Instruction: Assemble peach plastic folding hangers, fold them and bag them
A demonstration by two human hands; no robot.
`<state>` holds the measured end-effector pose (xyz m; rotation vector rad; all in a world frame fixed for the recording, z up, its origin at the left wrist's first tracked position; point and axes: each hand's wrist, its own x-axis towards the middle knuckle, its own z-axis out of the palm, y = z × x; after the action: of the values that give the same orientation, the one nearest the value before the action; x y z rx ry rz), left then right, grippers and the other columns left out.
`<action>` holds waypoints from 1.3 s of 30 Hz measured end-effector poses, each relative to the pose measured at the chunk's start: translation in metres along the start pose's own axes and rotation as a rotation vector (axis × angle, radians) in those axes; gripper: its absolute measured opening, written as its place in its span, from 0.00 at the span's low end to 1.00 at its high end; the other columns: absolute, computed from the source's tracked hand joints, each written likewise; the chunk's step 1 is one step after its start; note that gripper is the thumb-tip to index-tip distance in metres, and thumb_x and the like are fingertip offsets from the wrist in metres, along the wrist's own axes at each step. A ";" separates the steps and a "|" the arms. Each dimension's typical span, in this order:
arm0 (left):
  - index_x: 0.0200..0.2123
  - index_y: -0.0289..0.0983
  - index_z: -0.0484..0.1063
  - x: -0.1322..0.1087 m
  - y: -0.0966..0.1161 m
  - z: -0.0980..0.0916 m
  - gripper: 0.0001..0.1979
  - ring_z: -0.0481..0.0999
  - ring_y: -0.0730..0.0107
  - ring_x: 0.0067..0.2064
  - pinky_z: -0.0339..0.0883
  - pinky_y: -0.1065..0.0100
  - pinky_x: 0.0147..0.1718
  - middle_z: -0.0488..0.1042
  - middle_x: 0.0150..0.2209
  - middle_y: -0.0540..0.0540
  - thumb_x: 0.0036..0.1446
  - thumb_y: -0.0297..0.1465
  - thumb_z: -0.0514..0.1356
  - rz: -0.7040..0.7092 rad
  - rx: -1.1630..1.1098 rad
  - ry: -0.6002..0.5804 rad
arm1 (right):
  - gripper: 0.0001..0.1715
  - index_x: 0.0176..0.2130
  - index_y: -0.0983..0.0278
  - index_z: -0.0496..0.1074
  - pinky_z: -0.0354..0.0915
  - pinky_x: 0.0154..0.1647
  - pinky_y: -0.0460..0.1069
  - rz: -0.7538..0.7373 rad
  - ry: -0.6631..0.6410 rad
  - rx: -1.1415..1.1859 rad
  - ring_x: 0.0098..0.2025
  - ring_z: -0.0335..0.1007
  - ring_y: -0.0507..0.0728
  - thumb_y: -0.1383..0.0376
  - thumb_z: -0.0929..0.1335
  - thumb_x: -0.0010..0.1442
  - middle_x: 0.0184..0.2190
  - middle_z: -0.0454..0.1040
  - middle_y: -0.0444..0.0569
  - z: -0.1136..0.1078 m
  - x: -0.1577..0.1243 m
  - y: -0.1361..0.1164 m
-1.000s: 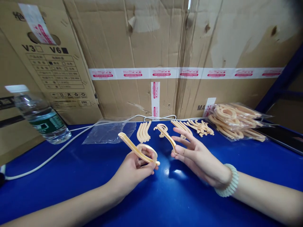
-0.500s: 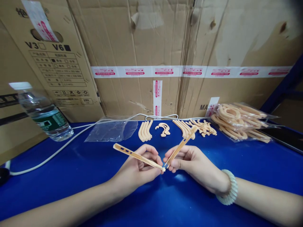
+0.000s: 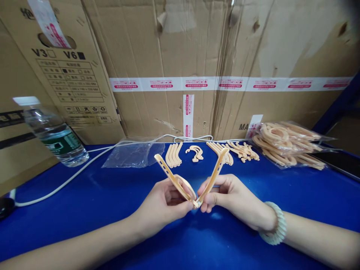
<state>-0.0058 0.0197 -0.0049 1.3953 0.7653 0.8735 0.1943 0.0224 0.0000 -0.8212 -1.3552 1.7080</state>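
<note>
My left hand [image 3: 161,204] is closed on a beige slotted hanger arm [image 3: 168,170], pinching it near its lower end between thumb and fingers. A matching hanger arm [image 3: 216,168] is in my right hand [image 3: 232,195], with thumb and fingers closed round its lower part. Both arms stand tilted outward in a V, their lower ends meeting between my hands. Whether the ends are joined or only touching, I cannot tell. Behind them lie several curved arms [image 3: 173,154], a few hooks [image 3: 196,153], more arms [image 3: 229,157] and a pile of small pieces [image 3: 244,150].
Bagged beige parts [image 3: 281,144] sit at the back right beside a dark flat device [image 3: 343,165]. An empty plastic bag [image 3: 126,155] and a water bottle [image 3: 60,138] are on the left. A white cable [image 3: 67,183] crosses the blue table [image 3: 213,243]; cardboard boxes [image 3: 157,48] stand behind.
The left hanger arm has swung more upright, and its lower end has come against that of the right one. The right arm has tilted slightly more upright.
</note>
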 end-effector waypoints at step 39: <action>0.30 0.33 0.73 0.007 0.016 -0.024 0.18 0.79 0.73 0.31 0.73 0.74 0.35 0.81 0.33 0.45 0.39 0.33 0.76 -0.172 -0.172 0.328 | 0.12 0.35 0.65 0.77 0.68 0.38 0.49 -0.344 -0.016 -1.026 0.34 0.74 0.55 0.58 0.72 0.59 0.32 0.78 0.50 -0.088 -0.018 -0.034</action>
<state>-0.0238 0.0371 0.0099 1.0310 1.0179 1.0197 0.2845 0.0516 0.0139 -1.0097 -2.2533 0.6793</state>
